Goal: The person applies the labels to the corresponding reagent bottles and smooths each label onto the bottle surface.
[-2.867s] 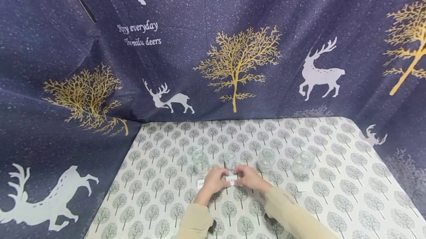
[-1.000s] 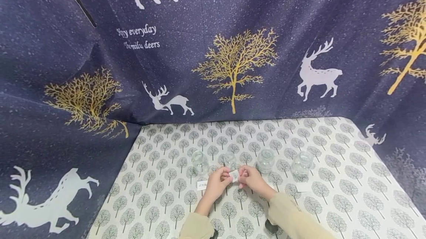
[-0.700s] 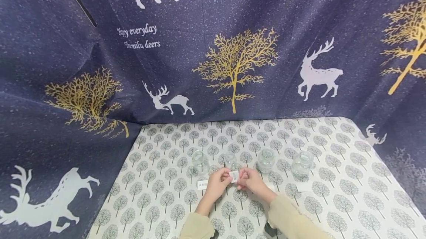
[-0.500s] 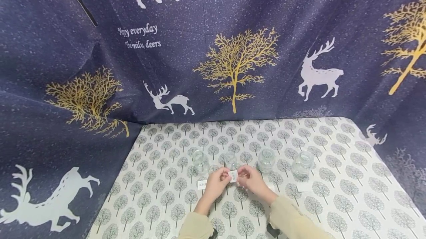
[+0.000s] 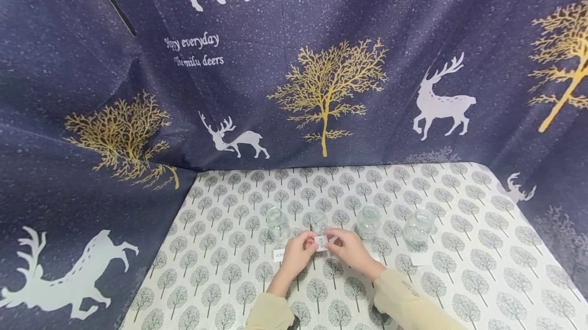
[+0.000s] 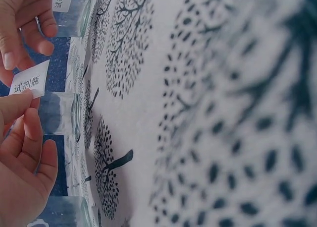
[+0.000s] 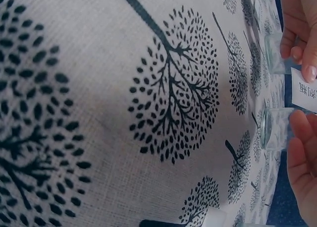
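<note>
Between the fingertips of both hands, in front of the smallest glass jar (image 5: 319,222), is a white paper label (image 5: 321,243) printed with black characters. My left hand (image 5: 296,256) pinches its left side, the thumb lying over the printed face in the left wrist view. At the label's right edge my right hand (image 5: 349,248) pinches with its fingertips; the exact contact is partly hidden. In the right wrist view the label (image 7: 303,92) runs out of the frame. Another label (image 5: 278,255) lies partly behind the left hand.
Clear jars stand in a row: one (image 5: 277,224) at left, one (image 5: 368,222) right of the middle, one (image 5: 418,227) at far right. A white slip (image 5: 420,258) lies before the far right jar. Another (image 5: 375,256) shows past the right hand. The tablecloth (image 5: 229,279) has printed trees.
The label has been raised and turned between the hands. In the last half second it tips flatter, and the right fingers shift along its right edge. The jars stay put.
</note>
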Demonstrator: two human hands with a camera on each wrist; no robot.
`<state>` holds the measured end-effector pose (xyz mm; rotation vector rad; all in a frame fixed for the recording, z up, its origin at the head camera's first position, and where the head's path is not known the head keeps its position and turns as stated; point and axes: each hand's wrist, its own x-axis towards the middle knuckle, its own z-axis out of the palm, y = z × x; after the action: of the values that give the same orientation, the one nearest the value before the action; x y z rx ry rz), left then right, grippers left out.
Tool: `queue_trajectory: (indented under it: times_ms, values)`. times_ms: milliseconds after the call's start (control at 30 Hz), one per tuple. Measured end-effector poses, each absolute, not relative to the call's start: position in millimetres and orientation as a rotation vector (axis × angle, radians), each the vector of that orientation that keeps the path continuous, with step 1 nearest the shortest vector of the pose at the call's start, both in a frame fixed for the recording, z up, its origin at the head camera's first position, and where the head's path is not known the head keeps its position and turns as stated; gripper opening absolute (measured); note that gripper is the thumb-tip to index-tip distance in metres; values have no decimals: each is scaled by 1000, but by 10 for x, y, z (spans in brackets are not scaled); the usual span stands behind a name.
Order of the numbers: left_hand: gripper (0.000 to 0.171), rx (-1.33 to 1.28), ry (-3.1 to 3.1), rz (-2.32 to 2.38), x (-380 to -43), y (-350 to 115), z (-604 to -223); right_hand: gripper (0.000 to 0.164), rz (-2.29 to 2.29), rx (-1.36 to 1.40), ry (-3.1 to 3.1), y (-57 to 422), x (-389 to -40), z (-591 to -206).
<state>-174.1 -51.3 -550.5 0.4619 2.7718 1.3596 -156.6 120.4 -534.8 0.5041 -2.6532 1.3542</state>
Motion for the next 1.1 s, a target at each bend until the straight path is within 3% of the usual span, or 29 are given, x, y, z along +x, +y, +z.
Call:
queue_trajectory:
  times_ms: [667, 1100]
  values:
    - [13, 509, 2759, 1349, -1741, -508, -5528, 10, 1378, 372, -2743, 1153, -1602, -5325]
    - [13, 544, 2750, 1326, -1718, -507, -5481, 8, 1493, 385, -2731, 1175, -1627, -5326]
